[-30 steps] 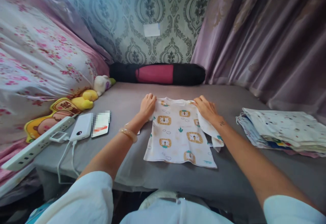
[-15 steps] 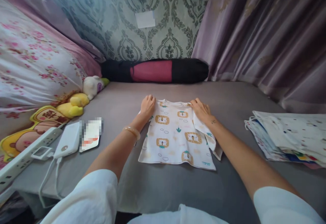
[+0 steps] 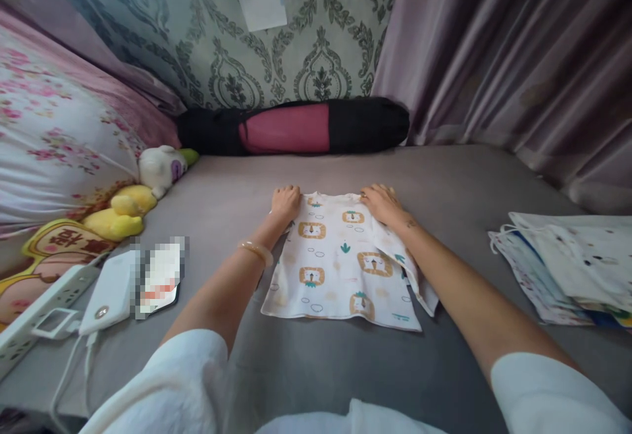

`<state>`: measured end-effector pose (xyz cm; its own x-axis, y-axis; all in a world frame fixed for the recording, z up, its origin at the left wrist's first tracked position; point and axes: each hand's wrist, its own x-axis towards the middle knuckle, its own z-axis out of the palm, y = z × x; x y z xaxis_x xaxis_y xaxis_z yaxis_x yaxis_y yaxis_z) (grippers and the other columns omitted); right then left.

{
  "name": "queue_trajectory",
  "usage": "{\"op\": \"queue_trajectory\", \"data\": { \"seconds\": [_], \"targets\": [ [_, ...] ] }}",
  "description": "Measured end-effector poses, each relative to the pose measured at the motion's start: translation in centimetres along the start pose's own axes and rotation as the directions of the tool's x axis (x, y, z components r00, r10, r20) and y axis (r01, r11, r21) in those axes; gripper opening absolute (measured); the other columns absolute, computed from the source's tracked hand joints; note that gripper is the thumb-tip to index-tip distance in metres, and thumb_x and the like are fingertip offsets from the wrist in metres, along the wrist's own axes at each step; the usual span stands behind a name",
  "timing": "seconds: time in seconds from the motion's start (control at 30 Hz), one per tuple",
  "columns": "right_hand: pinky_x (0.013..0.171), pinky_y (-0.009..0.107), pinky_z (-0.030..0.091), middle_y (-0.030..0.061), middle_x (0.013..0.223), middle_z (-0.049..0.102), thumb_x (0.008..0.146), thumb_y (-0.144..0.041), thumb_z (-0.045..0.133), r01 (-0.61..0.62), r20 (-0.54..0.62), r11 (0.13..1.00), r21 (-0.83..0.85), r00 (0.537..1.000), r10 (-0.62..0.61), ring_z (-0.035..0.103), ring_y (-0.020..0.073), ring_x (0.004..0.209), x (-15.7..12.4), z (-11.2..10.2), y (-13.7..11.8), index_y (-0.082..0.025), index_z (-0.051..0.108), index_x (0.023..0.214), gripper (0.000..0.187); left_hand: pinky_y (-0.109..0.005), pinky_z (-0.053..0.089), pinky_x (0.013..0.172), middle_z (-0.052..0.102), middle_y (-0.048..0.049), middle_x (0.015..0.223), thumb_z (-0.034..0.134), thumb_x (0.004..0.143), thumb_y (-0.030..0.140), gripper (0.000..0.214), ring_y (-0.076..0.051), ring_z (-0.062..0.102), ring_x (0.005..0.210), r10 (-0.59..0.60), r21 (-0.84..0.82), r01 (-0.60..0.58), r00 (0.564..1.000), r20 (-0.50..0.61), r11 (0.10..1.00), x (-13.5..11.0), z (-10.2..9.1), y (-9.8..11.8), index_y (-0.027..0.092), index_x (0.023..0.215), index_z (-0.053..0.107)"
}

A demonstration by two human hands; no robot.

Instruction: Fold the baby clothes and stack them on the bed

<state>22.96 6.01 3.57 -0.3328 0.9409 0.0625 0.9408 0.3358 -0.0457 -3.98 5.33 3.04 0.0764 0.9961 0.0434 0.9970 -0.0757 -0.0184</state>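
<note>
A small white baby shirt [image 3: 338, 263] with lion prints lies flat on the grey bed sheet [image 3: 316, 368], its sleeves folded inward. My left hand [image 3: 285, 202] rests at the shirt's far left shoulder with the fingers curled over the edge of the cloth. My right hand [image 3: 380, 201] lies on the far right shoulder, fingers bent and pressing on the folded-in sleeve. A pale bangle [image 3: 255, 251] sits on my left wrist.
A stack of folded printed clothes [image 3: 563, 266] lies at the right. At the left are a white power bank [image 3: 109, 292], a phone [image 3: 158, 276], a power strip [image 3: 34, 312] and plush toys [image 3: 121, 213]. A black and red bolster [image 3: 293, 128] lies against the wall; curtains hang on the right.
The view has shifted a little forward and left. Both hands stay at the shirt's shoulders, the right hand edging slightly inward along the collar.
</note>
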Motion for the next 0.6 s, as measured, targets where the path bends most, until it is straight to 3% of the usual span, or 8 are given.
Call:
{"op": "queue_trajectory", "data": {
  "seconds": [0.23, 0.43, 0.6],
  "targets": [
    [0.088, 0.033, 0.035, 0.0114, 0.115, 0.061, 0.1, -0.032, 0.04, 0.009, -0.042, 0.999, 0.031, 0.999, -0.007, 0.053, 0.0243, 0.108, 1.1, 1.4, -1.3, -0.018, 0.062, 0.113, 0.029, -0.038, 0.038, 0.089, 0.063, -0.0151, 0.114, 0.04, 0.098, 0.036, 0.032, -0.027, 0.058, 0.108, 0.04, -0.107, -0.042, 0.999, -0.016, 0.993, 0.2, 0.1, 2.0, 0.014, 0.11, 0.06],
    [0.086, 0.033, 0.036, 0.0149, 0.114, 0.059, 0.102, -0.03, 0.032, -0.076, -0.11, 0.997, 0.025, 0.991, 0.079, 0.053, 0.025, 0.105, 1.5, 2.2, -1.5, -0.013, 0.058, 0.113, 0.033, -0.037, 0.039, 0.084, 0.065, -0.017, 0.107, 0.034, 0.099, 0.032, 0.031, -0.028, 0.059, 0.103, -0.045, -0.108, 0.033, 0.993, -0.11, 0.994, 0.9, 1.2, 2.4, 0.014, 0.109, 0.057],
    [0.09, 0.034, 0.037, 0.0149, 0.117, 0.058, 0.102, -0.031, 0.032, -0.092, -0.077, 0.995, 0.038, 0.993, 0.094, 0.051, 0.0258, 0.11, 1.6, 2.3, -2.0, -0.015, 0.059, 0.115, 0.034, -0.038, 0.041, 0.084, 0.065, -0.0192, 0.11, 0.037, 0.098, 0.034, 0.031, -0.03, 0.061, 0.103, -0.121, -0.155, 0.107, 0.989, -0.087, 0.982, 0.9, 1.6, 3.0, 0.013, 0.108, 0.058]
  ]
}}
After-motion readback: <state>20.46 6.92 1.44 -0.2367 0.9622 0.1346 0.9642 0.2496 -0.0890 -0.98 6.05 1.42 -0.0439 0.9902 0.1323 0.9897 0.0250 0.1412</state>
